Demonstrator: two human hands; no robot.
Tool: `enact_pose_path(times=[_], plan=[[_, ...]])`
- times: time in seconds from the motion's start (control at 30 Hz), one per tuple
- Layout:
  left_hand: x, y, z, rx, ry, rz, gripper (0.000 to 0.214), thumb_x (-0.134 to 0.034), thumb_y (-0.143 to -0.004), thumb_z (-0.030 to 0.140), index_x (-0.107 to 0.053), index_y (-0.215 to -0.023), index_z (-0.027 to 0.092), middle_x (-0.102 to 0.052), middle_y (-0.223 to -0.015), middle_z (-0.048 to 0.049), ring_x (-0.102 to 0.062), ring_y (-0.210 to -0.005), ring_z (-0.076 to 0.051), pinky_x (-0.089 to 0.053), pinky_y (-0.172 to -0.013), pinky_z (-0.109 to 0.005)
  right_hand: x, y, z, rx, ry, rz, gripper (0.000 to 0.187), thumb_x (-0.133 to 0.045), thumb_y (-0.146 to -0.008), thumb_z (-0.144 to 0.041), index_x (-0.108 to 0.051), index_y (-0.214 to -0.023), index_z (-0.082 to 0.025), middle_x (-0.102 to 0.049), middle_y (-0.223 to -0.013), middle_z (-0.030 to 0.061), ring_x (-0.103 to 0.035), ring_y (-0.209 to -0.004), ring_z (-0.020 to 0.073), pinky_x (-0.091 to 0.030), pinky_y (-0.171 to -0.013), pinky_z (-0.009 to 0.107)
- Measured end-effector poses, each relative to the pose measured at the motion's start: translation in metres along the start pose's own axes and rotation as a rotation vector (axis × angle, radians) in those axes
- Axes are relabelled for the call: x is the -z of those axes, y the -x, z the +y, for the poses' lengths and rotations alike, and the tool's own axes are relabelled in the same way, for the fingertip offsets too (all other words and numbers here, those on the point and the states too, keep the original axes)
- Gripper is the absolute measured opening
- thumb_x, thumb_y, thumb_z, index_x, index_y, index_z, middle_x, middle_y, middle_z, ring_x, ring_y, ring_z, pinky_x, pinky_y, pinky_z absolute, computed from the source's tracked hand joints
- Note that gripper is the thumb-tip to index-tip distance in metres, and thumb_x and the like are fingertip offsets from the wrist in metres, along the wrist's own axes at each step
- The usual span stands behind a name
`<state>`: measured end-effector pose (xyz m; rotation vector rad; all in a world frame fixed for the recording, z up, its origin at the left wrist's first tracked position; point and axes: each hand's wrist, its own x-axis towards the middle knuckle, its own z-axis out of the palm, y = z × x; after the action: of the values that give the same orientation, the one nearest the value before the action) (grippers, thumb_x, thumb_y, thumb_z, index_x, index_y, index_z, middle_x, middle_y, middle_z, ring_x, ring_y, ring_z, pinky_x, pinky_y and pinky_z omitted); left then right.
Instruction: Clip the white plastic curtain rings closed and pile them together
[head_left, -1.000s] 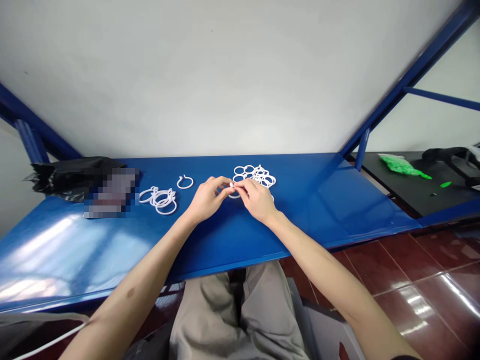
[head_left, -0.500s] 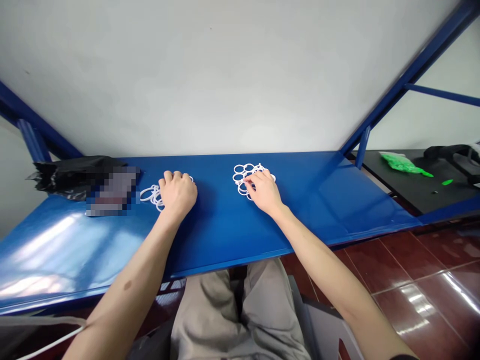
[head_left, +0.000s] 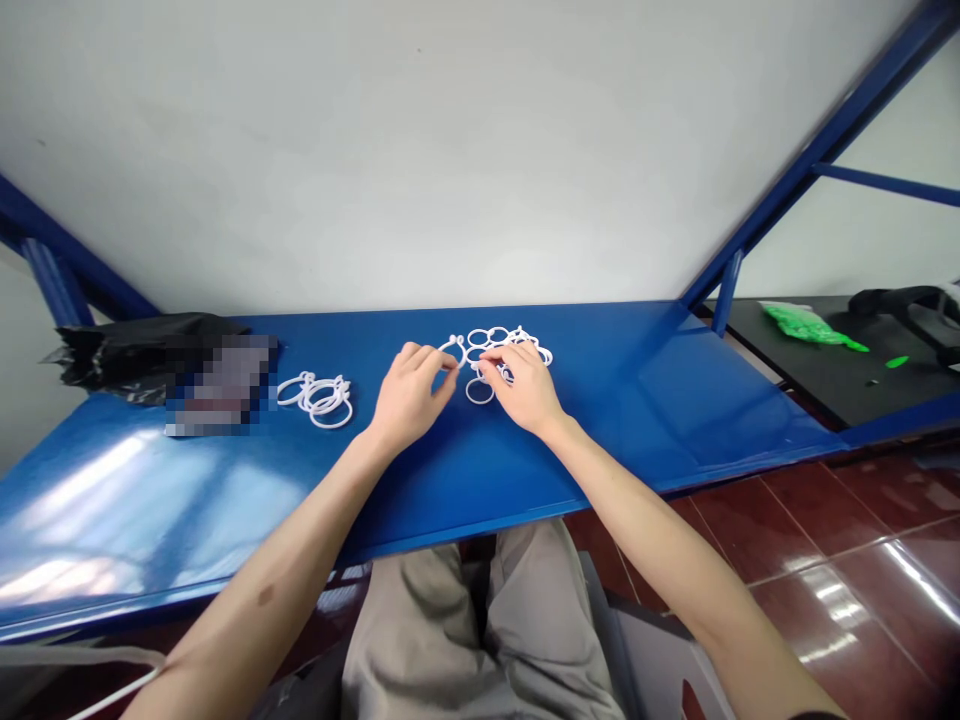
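White curtain rings with small eyelets lie on the blue table [head_left: 637, 400]. My left hand [head_left: 412, 390] pinches one white curtain ring [head_left: 454, 346] between thumb and fingertips, just left of the cluster. My right hand [head_left: 525, 385] is closed over the near side of the ring cluster [head_left: 480, 338], its thumb and forefinger together at a ring [head_left: 480, 391]. The palm hides several rings, so how they join there cannot be made out. Farther left, a loose pile of several rings [head_left: 330, 405] lies apart from both hands.
A black plastic bag [head_left: 142, 350] and a pixelated flat item [head_left: 229, 385] lie at the table's left. Blue frame bars [head_left: 795, 170] rise at both sides before a pale wall. A green bag [head_left: 810, 328] rests on a black surface at right.
My left hand has moved right from the loose pile, bringing one ring beside the cluster. My right hand has stayed at the cluster, and a ring there has shifted slightly.
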<state>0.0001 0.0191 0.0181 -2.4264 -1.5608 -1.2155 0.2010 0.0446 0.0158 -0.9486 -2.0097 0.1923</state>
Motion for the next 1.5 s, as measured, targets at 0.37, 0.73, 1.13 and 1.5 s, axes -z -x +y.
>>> enact_pose_path(times=[0.37, 0.73, 1.13, 1.5], plan=[[-0.002, 0.004, 0.021, 0.029, 0.216, 0.082, 0.008, -0.056, -0.096, 0.028, -0.063, -0.097, 0.024, -0.066, -0.104, -0.0065, -0.061, -0.092, -0.02, -0.051, -0.083, -0.035, -0.003, 0.003, -0.016, -0.204, -0.298, 0.038, 0.02, -0.057, -0.1, -0.029, -0.062, -0.118, -0.024, -0.072, -0.086, 0.0019, -0.07, -0.084, 0.0183, -0.056, -0.081, 0.035], [-0.008, 0.002, 0.012, 0.476, 0.737, -0.04, 0.029, -0.057, -0.094, 0.048, -0.062, -0.104, 0.022, -0.074, -0.09, -0.0025, -0.067, -0.074, -0.016, -0.052, -0.066, -0.028, -0.005, 0.005, -0.012, -0.076, -0.184, -0.009, 0.01, -0.063, -0.098, -0.024, -0.069, -0.106, -0.024, -0.072, -0.095, 0.005, -0.068, -0.094, 0.0209, -0.056, -0.084, 0.036], [-0.011, 0.01, 0.003, 0.44, 0.701, 0.004, 0.034, -0.07, -0.085, 0.052, -0.072, -0.09, 0.018, -0.078, -0.097, -0.0078, -0.068, -0.079, -0.018, -0.052, -0.071, -0.029, -0.006, 0.01, -0.008, 0.088, -0.188, -0.089, 0.016, -0.056, -0.103, -0.022, -0.072, -0.103, -0.024, -0.072, -0.089, 0.0042, -0.061, -0.089, 0.0205, -0.052, -0.081, 0.035], [0.025, -0.007, -0.004, 0.188, 0.029, -0.135, 0.037, -0.046, -0.093, 0.026, -0.077, -0.113, 0.023, -0.077, -0.109, -0.0076, -0.066, -0.103, -0.027, -0.051, -0.093, -0.039, -0.004, -0.001, -0.001, 0.016, -0.008, 0.079, 0.012, -0.06, -0.1, -0.023, -0.071, -0.101, -0.023, -0.072, -0.097, 0.0055, -0.062, -0.097, 0.0232, -0.051, -0.092, 0.04]])
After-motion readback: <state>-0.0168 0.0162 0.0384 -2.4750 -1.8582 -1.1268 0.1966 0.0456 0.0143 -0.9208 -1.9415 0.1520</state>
